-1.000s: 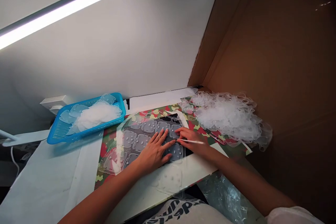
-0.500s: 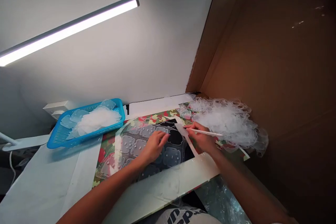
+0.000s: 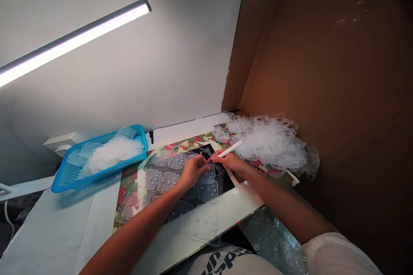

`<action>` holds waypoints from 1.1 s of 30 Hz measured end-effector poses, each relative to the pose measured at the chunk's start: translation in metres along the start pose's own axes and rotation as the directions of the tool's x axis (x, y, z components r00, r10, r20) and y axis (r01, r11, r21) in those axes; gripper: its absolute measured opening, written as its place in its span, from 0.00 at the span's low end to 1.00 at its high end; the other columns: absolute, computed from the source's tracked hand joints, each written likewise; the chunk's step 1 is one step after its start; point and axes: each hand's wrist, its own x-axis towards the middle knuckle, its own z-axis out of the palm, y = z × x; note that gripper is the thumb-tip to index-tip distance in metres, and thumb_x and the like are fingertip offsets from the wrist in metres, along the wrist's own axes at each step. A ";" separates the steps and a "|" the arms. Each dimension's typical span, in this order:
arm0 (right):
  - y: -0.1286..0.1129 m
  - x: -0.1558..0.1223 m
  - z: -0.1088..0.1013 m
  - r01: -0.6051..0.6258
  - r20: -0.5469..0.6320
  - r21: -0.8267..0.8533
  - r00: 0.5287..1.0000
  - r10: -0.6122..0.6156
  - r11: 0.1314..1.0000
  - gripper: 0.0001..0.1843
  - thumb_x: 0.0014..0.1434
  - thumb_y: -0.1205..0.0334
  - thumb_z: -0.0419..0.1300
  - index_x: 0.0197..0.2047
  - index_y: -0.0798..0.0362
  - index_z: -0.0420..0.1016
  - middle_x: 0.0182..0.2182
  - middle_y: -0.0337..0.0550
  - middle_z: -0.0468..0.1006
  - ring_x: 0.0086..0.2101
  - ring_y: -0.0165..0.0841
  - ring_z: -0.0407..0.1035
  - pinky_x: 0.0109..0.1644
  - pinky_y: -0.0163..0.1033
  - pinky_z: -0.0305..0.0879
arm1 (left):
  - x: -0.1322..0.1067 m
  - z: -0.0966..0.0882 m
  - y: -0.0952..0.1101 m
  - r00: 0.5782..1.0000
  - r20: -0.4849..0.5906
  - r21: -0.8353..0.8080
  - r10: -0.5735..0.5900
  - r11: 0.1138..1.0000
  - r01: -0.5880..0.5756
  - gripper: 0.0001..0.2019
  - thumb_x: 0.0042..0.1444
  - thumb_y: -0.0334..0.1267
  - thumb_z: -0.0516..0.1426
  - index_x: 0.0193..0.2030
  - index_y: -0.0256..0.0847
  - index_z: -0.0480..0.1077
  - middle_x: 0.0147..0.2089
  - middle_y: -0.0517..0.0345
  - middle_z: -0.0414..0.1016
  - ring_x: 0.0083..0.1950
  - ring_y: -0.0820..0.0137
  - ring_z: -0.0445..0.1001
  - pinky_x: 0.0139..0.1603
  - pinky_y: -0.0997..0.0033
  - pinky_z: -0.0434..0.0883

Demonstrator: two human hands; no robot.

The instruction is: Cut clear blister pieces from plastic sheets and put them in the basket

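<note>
My right hand (image 3: 229, 161) grips a slim white pen-like stick (image 3: 231, 148), its upper end pointing up and to the right. My left hand (image 3: 195, 169) is beside it, thumb and fingers drawn together, almost touching the right fingertips. What lies between the left fingers is too small to make out. Both hands are over the right part of a clear plastic sheet (image 3: 169, 180) with rows of rounded, dotted shapes, lying on a black surface. Under the fingertips the sheet is partly hidden.
A blue basket (image 3: 97, 175) on the left holds a heap of translucent pieces (image 3: 112, 150). Thin clear plastic offcuts (image 3: 271, 144) are piled at the right, against a cardboard panel (image 3: 322, 73). A pale board (image 3: 206, 223) lies in front, and a lit tube lamp (image 3: 77, 38) hangs above.
My left hand has closed its fingers and met the right hand over the sheet. My right hand has moved left, and the white stick now tilts upward. The view has shifted slightly right.
</note>
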 end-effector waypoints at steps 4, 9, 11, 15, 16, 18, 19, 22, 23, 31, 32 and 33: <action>0.007 0.003 0.003 0.039 -0.115 -0.207 0.991 -0.064 0.978 0.18 0.51 0.50 0.63 0.23 0.52 0.62 0.19 0.32 0.64 0.23 0.27 0.57 0.27 0.33 0.49 | -0.004 0.003 0.000 0.999 -0.044 0.020 0.010 1.000 -0.010 0.08 0.47 0.39 0.62 0.29 0.39 0.67 0.27 0.61 0.72 0.30 0.71 0.69 0.32 0.74 0.63; 0.007 0.007 -0.016 0.033 -0.262 -0.376 0.955 -0.141 0.926 0.16 0.53 0.52 0.60 0.22 0.51 0.62 0.18 0.33 0.63 0.23 0.28 0.56 0.28 0.34 0.50 | -0.015 -0.003 0.009 0.997 -0.070 0.014 0.023 1.000 -0.022 0.07 0.49 0.39 0.59 0.31 0.39 0.65 0.30 0.60 0.73 0.33 0.70 0.71 0.35 0.74 0.65; 0.003 0.006 -0.023 0.053 -0.285 -0.355 0.945 -0.163 0.933 0.14 0.54 0.53 0.59 0.23 0.51 0.63 0.19 0.34 0.64 0.24 0.29 0.58 0.29 0.35 0.53 | -0.022 -0.014 0.013 0.996 -0.084 0.020 0.029 0.999 -0.028 0.06 0.52 0.37 0.57 0.35 0.39 0.67 0.32 0.59 0.73 0.35 0.70 0.72 0.36 0.73 0.66; -0.004 0.000 -0.013 0.190 -0.284 -0.395 0.905 -0.316 0.899 0.13 0.56 0.56 0.58 0.23 0.51 0.64 0.27 0.39 0.73 0.31 0.33 0.66 0.36 0.36 0.60 | -0.045 -0.042 0.016 0.988 -0.150 0.353 0.025 0.935 0.030 0.12 0.59 0.35 0.48 0.41 0.40 0.72 0.32 0.58 0.72 0.35 0.68 0.71 0.37 0.70 0.66; -0.005 -0.001 -0.004 0.234 -0.206 -0.399 0.919 -0.336 0.887 0.14 0.56 0.56 0.58 0.23 0.52 0.64 0.30 0.40 0.75 0.33 0.33 0.67 0.38 0.37 0.61 | -0.052 -0.047 0.015 0.989 -0.142 0.490 0.050 0.871 0.027 0.13 0.61 0.36 0.47 0.42 0.41 0.72 0.34 0.57 0.73 0.36 0.67 0.72 0.38 0.69 0.67; -0.006 -0.002 0.018 0.308 -0.023 -0.399 0.938 -0.345 0.864 0.12 0.57 0.57 0.59 0.25 0.52 0.67 0.35 0.42 0.77 0.36 0.34 0.70 0.40 0.37 0.62 | -0.067 -0.052 0.013 0.991 -0.061 0.720 0.117 0.693 -0.037 0.14 0.63 0.41 0.49 0.48 0.43 0.73 0.44 0.53 0.74 0.39 0.65 0.74 0.40 0.66 0.68; -0.007 -0.002 0.029 0.337 0.048 -0.402 0.936 -0.348 0.851 0.11 0.58 0.58 0.59 0.26 0.52 0.69 0.37 0.42 0.77 0.37 0.34 0.70 0.41 0.38 0.63 | -0.074 -0.053 0.011 0.990 -0.005 0.799 0.141 0.596 -0.081 0.15 0.63 0.43 0.50 0.52 0.45 0.72 0.52 0.51 0.72 0.40 0.64 0.75 0.40 0.65 0.69; -0.007 0.000 0.053 0.403 0.155 -0.434 0.914 -0.374 0.806 0.09 0.59 0.60 0.59 0.28 0.51 0.70 0.39 0.43 0.77 0.40 0.34 0.71 0.44 0.38 0.63 | -0.090 -0.049 0.006 0.983 0.113 0.913 0.145 0.374 -0.161 0.20 0.64 0.46 0.50 0.62 0.50 0.66 0.66 0.49 0.62 0.43 0.62 0.77 0.43 0.62 0.71; -0.007 0.002 0.057 0.419 0.175 -0.445 0.908 -0.382 0.792 0.09 0.60 0.60 0.59 0.27 0.51 0.70 0.39 0.43 0.77 0.40 0.35 0.70 0.44 0.38 0.63 | -0.092 -0.048 0.005 0.982 0.129 0.927 0.138 0.336 -0.169 0.21 0.65 0.46 0.50 0.63 0.49 0.65 0.67 0.48 0.61 0.45 0.61 0.77 0.45 0.61 0.72; -0.005 0.009 0.063 0.447 0.233 -0.491 0.894 -0.382 0.748 0.10 0.61 0.62 0.59 0.27 0.52 0.70 0.38 0.43 0.76 0.38 0.34 0.69 0.42 0.38 0.63 | -0.093 -0.045 -0.007 0.981 0.134 0.944 0.141 0.284 -0.170 0.23 0.66 0.47 0.48 0.66 0.45 0.61 0.69 0.48 0.61 0.48 0.57 0.78 0.46 0.57 0.73; -0.005 0.009 0.063 0.444 0.232 -0.499 0.896 -0.379 0.744 0.09 0.61 0.62 0.59 0.28 0.52 0.70 0.37 0.42 0.75 0.37 0.34 0.69 0.42 0.38 0.63 | -0.093 -0.045 -0.007 0.981 0.135 0.944 0.141 0.282 -0.171 0.23 0.66 0.47 0.48 0.66 0.44 0.61 0.69 0.48 0.61 0.48 0.57 0.78 0.46 0.57 0.73; -0.005 0.009 0.064 0.441 0.232 -0.509 0.897 -0.376 0.740 0.08 0.61 0.62 0.59 0.29 0.52 0.70 0.37 0.42 0.75 0.37 0.33 0.69 0.41 0.38 0.63 | -0.093 -0.044 -0.007 0.981 0.135 0.945 0.140 0.280 -0.170 0.23 0.66 0.47 0.48 0.66 0.44 0.61 0.69 0.48 0.61 0.48 0.56 0.78 0.45 0.56 0.73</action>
